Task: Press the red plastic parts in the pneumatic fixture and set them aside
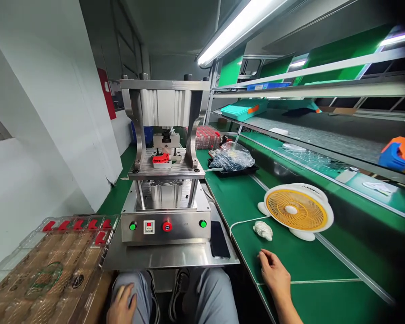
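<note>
My left hand [122, 302] lies on my left knee, its fingers loosely extended and nothing in them. On the green bench mat, my right hand [274, 272] rests with its fingers curled together; I see nothing held in it. Just beyond it sits a bundled white cord [263, 230], not touched. In front of me stands a metal press [166, 225] with two green buttons and a red one. A red plastic part [160, 158] sits in the fixture on the press's plate. Dark phone [219, 240] lies at the right of its metal base.
A clear plastic tray [50, 261] with several red parts lies at the left, on a brown box. To the right are a yellow and white fan [295, 209] and a bagged bundle [232, 157] in a black tray. A shelf [310, 128] runs above the bench.
</note>
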Demonstrator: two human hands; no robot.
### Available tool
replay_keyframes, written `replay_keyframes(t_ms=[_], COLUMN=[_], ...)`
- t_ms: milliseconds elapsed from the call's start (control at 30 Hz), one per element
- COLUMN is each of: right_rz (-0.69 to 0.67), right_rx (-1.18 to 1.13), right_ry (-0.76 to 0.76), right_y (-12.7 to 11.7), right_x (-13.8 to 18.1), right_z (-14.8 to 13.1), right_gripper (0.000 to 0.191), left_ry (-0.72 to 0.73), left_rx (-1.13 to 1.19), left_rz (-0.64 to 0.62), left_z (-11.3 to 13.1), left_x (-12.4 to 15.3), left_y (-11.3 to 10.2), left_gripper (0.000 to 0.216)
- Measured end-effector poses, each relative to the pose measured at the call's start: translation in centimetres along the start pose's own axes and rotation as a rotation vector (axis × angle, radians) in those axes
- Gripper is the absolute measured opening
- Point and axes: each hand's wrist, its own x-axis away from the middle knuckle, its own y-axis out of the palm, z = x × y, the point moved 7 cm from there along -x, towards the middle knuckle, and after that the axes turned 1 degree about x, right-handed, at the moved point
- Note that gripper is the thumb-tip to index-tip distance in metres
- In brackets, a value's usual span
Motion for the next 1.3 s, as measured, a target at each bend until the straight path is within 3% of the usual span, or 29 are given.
replay_keyframes(t_ms=[133,300,400,500,567,633,700,767,867,933,1000,1133,1300], right_rz=[-0.024,-0.039,-0.046,-0.071,-0.1,-0.137,-0.17,-0.193,-0.207,-0.215,-0.217,-0.229,-0.245], right_rx=[0.064,0.061,0.054,0.055,0.081,0.119,0.143,0.145,0.126,0.099,0.064,0.03,0.025], right_ry=[-0.036,-0.014,-0.001,0.002,0.009,0.012,0.005,-0.008,-0.024,-0.026,-0.019,0.003,0.016], right_y=[0.8,0.6,0.5,0.7,0.9,1.1,1.2,1.3,1.2,1.2,1.2,1.3,1.4], right_x=[0.2,0.2,0.2,0.4,0.4,0.6,0.7,0.9,1.0,1.0,0.9,0.7,0.5], right_z=[-0.5,-0.6,-0.6,-0.8,-0.9,-1.0,-1.1,-1.1,-1.1,-1.1,-1.0,-0.8,-0.6], right_gripper=[0.056,0.053,0.052,0.053,0.055,0.056,0.058,0.058,0.055,0.054,0.055,0.059,0.064], left_ry=[0.009,0.009,-0.098,-0.103,0.07,0.338,0.556,0.704,0.815,0.83,0.818,0.701,0.622], left_rx=[-0.085,-0.156,-0.162,-0.078,0.023,0.072,0.138,0.151,0.066,-0.04,-0.203,-0.494,-0.608], left_rz=[-0.037,-0.044,-0.21,-0.58,-0.837,-0.946,-0.795,-0.504,-0.109,0.037,0.076,-0.038,-0.139], left_z=[-1.3,-0.4,1.1,6.6,13.4,21.4,29.1,35.5,42.2,45.1,47.1,48.9,49.8], left_x=[0.2,-0.1,-0.5,-0.8,-0.9,-1.7,-4.3,-8.0,-13.5,-17.0,-20.2,-24.8,-26.2], left_y=[2.1,1.9,2.0,2.3,1.2,-1.8,-6.5,-11.5,-16.9,-18.3,-18.3,-16.7,-15.8], left_gripper=[0.027,0.029,0.025,0.038,0.062,0.056,0.046,0.034,0.027,0.029,0.032,0.039,0.044])
